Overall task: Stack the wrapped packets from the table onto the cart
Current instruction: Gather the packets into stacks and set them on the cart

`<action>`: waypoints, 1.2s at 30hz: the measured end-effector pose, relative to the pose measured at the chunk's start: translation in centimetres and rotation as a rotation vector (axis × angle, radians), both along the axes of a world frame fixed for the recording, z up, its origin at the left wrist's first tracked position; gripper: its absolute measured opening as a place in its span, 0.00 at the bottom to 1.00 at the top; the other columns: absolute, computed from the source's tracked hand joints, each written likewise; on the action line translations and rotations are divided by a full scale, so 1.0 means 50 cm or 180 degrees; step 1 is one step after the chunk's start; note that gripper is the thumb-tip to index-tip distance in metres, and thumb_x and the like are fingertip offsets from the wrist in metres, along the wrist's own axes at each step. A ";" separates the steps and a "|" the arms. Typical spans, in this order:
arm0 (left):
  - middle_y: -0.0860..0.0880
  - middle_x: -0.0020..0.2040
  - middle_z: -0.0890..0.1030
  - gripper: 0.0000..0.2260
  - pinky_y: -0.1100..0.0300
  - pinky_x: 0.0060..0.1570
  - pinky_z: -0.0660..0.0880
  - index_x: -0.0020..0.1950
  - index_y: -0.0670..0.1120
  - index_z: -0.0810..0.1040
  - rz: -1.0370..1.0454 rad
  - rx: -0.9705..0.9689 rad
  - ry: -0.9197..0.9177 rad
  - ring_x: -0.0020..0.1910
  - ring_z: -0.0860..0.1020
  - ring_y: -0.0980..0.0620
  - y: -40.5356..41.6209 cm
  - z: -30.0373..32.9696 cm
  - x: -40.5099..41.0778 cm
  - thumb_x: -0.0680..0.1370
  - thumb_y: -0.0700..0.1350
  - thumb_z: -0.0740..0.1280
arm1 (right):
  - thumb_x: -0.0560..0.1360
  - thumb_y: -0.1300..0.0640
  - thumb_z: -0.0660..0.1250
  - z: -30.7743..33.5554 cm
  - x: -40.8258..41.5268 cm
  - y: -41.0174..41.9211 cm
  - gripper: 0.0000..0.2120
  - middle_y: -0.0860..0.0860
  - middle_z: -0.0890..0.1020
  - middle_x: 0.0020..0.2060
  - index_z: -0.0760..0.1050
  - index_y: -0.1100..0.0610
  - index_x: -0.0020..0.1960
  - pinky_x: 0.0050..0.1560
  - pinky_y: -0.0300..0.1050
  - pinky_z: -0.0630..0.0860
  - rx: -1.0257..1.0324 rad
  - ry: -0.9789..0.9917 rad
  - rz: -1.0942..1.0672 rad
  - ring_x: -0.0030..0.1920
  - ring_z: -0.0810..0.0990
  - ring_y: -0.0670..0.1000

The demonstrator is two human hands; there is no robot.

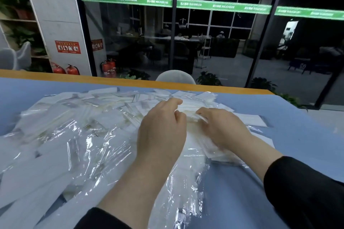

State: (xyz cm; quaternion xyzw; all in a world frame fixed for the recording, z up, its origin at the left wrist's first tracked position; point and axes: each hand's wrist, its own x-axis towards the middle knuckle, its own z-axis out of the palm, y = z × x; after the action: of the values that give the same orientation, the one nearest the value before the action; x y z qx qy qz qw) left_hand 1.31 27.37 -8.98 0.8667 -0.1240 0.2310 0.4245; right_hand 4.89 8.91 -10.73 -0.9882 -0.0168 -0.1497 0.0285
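1. We see a big pile of wrapped packets (70, 132) on a blue table (290, 147). The packets are white and sit in clear, shiny plastic. They cover the left and middle of the table, from the near edge to the far side.
2. Our left hand (162, 126) is over the middle of the pile. Its fingers are bent down and hold a small bunch of packets (189, 115).
3. Our right hand (221, 126) is just to the right of it. Its fingers are bent too, and they hold the other side of the same bunch.
4. The two hands are close together, with the bunch between them. We cannot tell how many packets are in it.
5. Both arms come in from the near side. Each one has a black sleeve (305, 193), pushed back from the wrist.
6. A few flat white packets lie on the table to the right of our right hand, near the edge of the pile.
7. The far edge of the table has an orange strip (93, 78).
8. Behind the table is the round top of a grey chair (175, 77).
9. Past that is a dark glass wall with a green band (223, 5) across it.
10. On the far left is a white pillar (55, 15) with a red sign (68, 47). Red fire extinguishers (108, 68) stand on the floor beside it.
11. We do not see the cart.
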 end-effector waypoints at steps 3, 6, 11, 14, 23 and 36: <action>0.55 0.60 0.82 0.15 0.52 0.58 0.75 0.65 0.51 0.80 -0.0003 -0.0264 -0.0243 0.60 0.77 0.53 0.000 0.001 -0.002 0.81 0.43 0.61 | 0.82 0.55 0.57 0.030 -0.034 -0.012 0.07 0.48 0.75 0.37 0.65 0.46 0.46 0.36 0.49 0.67 0.0301 -0.0197 0.0006 0.43 0.74 0.60; 0.55 0.59 0.81 0.13 0.54 0.58 0.74 0.65 0.51 0.80 -0.0089 -0.0563 -0.0626 0.60 0.77 0.54 -0.006 0.002 0.000 0.82 0.48 0.62 | 0.85 0.47 0.54 0.070 -0.096 -0.031 0.12 0.47 0.77 0.35 0.69 0.49 0.46 0.35 0.47 0.67 0.0879 -0.0307 0.0017 0.38 0.74 0.55; 0.61 0.64 0.77 0.26 0.72 0.62 0.67 0.72 0.55 0.73 -0.0671 -0.0878 -0.0538 0.65 0.72 0.66 -0.017 0.009 -0.017 0.78 0.66 0.57 | 0.82 0.49 0.64 0.124 -0.190 -0.055 0.13 0.42 0.79 0.28 0.76 0.47 0.39 0.31 0.42 0.70 0.2354 -0.0619 0.0266 0.29 0.75 0.44; 0.63 0.64 0.77 0.30 0.70 0.63 0.69 0.73 0.62 0.68 -0.1199 -0.0975 0.0076 0.65 0.72 0.69 -0.031 0.008 -0.033 0.74 0.71 0.61 | 0.79 0.52 0.70 0.118 -0.209 -0.067 0.09 0.49 0.85 0.34 0.83 0.53 0.41 0.37 0.52 0.81 0.3023 -0.0297 0.0296 0.35 0.84 0.53; 0.57 0.51 0.86 0.13 0.53 0.56 0.81 0.59 0.55 0.80 -0.1434 -0.1075 0.1233 0.50 0.84 0.58 -0.062 -0.019 -0.041 0.77 0.43 0.74 | 0.75 0.56 0.75 0.030 -0.184 -0.045 0.10 0.38 0.86 0.43 0.79 0.49 0.54 0.37 0.29 0.76 0.3661 -0.0209 0.0554 0.42 0.85 0.38; 0.43 0.54 0.86 0.16 0.45 0.49 0.83 0.62 0.45 0.77 -0.1699 -0.3114 0.1694 0.53 0.85 0.42 -0.069 -0.009 -0.045 0.75 0.43 0.73 | 0.80 0.43 0.64 0.008 -0.180 -0.042 0.09 0.45 0.85 0.39 0.78 0.47 0.51 0.45 0.52 0.79 0.3328 -0.0150 0.0730 0.40 0.84 0.48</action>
State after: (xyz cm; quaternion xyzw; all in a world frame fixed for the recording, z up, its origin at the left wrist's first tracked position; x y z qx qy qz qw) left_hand -0.94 23.93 -9.41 0.5386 -0.1062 -0.0773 0.8323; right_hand -4.09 6.79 -10.32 -0.8304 -0.0485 -0.1562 0.5326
